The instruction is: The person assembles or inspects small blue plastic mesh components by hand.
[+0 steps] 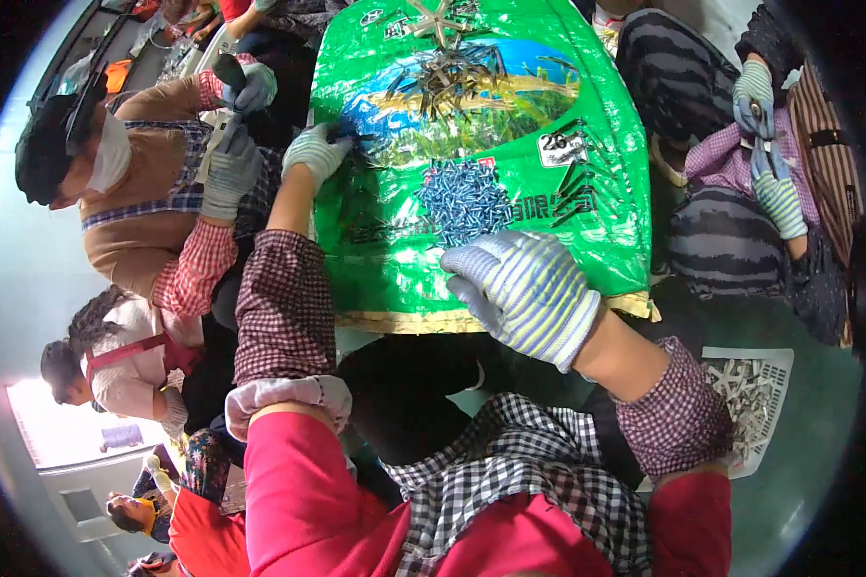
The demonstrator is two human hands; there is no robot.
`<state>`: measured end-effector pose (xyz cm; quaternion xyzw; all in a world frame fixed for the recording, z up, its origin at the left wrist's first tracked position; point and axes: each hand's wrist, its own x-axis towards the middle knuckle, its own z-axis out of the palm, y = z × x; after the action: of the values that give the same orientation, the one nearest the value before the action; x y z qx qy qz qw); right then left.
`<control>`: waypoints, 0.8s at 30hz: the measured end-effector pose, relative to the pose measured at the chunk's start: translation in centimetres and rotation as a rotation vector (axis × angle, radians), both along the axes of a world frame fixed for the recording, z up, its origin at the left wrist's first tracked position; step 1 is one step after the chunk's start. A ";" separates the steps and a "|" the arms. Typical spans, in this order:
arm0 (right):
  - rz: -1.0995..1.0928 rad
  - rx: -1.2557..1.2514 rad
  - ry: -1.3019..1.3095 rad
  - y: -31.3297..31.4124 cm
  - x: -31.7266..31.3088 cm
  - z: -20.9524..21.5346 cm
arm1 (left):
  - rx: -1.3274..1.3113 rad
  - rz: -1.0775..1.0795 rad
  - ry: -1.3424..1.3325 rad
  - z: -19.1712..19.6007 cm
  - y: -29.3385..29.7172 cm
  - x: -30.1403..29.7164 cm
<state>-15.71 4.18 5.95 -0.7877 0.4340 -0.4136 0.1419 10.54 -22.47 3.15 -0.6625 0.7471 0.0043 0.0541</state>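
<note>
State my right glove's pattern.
Your right glove has yellow-green stripes on pale fabric (head view).

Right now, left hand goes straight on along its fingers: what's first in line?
Probably the pile of dark slender pieces: the left hand points up and right across the green sack. Depth is unclear, so it may brush the sack's surface first.

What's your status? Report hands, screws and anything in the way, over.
Left hand at left edge of green sack. Right hand at near side of blue screws, grip unclear. Screws heaped. Dark strips piled beyond, not blocking.
</note>
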 end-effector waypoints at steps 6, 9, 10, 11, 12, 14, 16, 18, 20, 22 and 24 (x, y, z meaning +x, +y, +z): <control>0.000 -0.022 0.024 0.4 -0.7 0.0 | -0.187 -0.096 0.061 2.5 0.5 -2.7; 0.008 -0.003 0.040 0.8 -0.6 0.0 | -0.177 -0.044 0.137 2.4 -1.2 -7.2; 0.013 0.003 0.038 0.9 -0.5 0.0 | -0.104 0.013 0.161 1.8 -1.9 -8.0; 0.021 0.003 0.067 1.0 -0.5 0.3 | -0.069 0.033 0.131 0.8 -2.9 -8.6; 0.020 0.001 0.070 1.0 -0.4 0.3 | -0.027 0.055 0.100 0.1 -3.3 -9.3; 0.022 -0.003 0.082 0.9 -0.3 0.2 | 0.031 0.138 0.113 -0.9 -4.2 -10.0; 0.012 -0.002 0.093 0.8 -0.5 0.1 | -0.006 0.154 0.092 -1.4 -4.3 -10.7; 0.009 0.007 0.086 0.8 -0.5 0.3 | -0.053 0.193 0.095 -1.1 -4.7 -10.6; 0.012 -0.001 0.069 0.9 -0.3 0.2 | -0.138 0.146 0.170 -0.8 -4.7 -9.8; 0.015 -0.014 0.101 0.8 -0.2 0.2 | -0.222 0.096 0.260 -0.3 -3.8 -9.9; 0.011 -0.011 0.085 0.9 -0.2 0.2 | -0.283 0.056 0.308 0.5 -3.0 -10.1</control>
<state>-15.89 5.06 6.19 -0.8075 0.4331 -0.3816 0.1213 0.44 -25.45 3.65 -0.6756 0.7209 0.0021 -0.1546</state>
